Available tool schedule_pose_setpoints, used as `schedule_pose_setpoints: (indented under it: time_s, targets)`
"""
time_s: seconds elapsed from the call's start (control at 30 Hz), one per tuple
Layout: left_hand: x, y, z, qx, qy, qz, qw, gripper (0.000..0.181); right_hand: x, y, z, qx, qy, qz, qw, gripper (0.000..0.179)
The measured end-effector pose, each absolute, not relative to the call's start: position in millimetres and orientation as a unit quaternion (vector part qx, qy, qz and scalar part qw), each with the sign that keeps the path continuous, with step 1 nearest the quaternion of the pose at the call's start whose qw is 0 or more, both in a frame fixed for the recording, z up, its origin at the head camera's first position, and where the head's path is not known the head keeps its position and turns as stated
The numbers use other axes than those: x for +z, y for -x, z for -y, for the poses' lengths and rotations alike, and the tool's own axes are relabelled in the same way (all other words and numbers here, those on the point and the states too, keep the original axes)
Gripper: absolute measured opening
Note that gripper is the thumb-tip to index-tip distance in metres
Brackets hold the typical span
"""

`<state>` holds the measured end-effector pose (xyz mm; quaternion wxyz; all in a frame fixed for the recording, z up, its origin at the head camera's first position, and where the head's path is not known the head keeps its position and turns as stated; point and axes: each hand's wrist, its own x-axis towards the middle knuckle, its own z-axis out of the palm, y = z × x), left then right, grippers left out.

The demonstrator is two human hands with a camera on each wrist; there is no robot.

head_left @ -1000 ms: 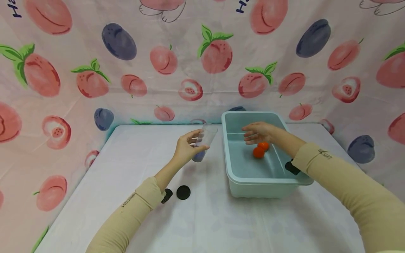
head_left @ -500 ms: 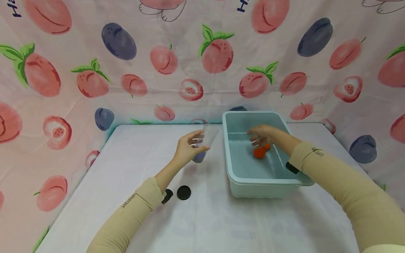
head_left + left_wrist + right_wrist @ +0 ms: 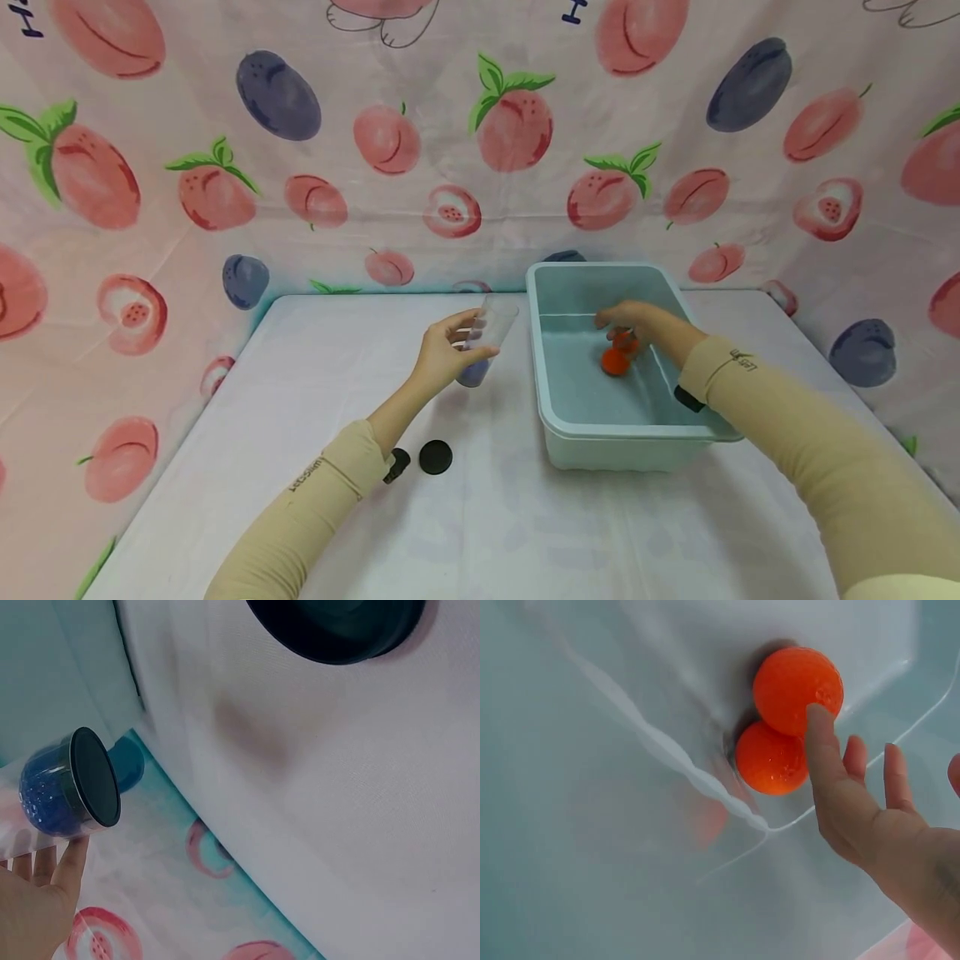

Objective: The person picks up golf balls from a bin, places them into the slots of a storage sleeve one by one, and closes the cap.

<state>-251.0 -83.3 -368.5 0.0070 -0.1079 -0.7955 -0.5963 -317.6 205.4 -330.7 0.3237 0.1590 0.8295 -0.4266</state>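
My left hand [image 3: 444, 350] grips a clear plastic tube [image 3: 501, 320], tilted with its mouth away to the right. Inside its lower end sits a speckled blue ball [image 3: 49, 791], above a black base [image 3: 97, 778]. My right hand [image 3: 647, 323] reaches down into a pale blue-green basin [image 3: 551, 421]. There, one orange ball [image 3: 791, 686] lies against a second orange ball [image 3: 769, 761]. The right fingers are spread and loosely bent over the balls. In the right wrist view the thumb [image 3: 825, 750] overlaps them; whether it touches cannot be told.
A round black lid [image 3: 435, 457] lies on the white-covered table [image 3: 510, 517], near the left wrist's black camera [image 3: 397, 464]. The basin's raised walls surround the right hand. A fruit-print cloth [image 3: 450, 125] hangs behind the table.
My right hand has moved slightly right and lower in the basin, over the orange balls, its fingers bending downward. My left hand and the tube have stayed nearly still.
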Motion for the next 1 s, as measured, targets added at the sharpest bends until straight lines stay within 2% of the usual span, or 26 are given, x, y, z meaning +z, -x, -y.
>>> schedule_pose_setpoints:
  time_s: [0.3,0.67,1.0]
  targets:
    - [-370.2,250.8,82.5,-0.59,0.121,0.798,0.009,0.062,-341.3,318.7,-207.6,-0.408,-0.175,-0.834,0.327,0.051]
    - [-371.3,249.6,80.3,-0.601,0.119,0.79,-0.001,0.062,-348.3,320.0,-205.6,-0.432,-0.152,-0.82,0.343,0.051]
    - [-374.1,249.1,79.2,-0.607,0.119,0.786,-0.012,0.062,-357.0,319.0,-194.4,-0.405,-0.082,-0.806,0.424,0.056]
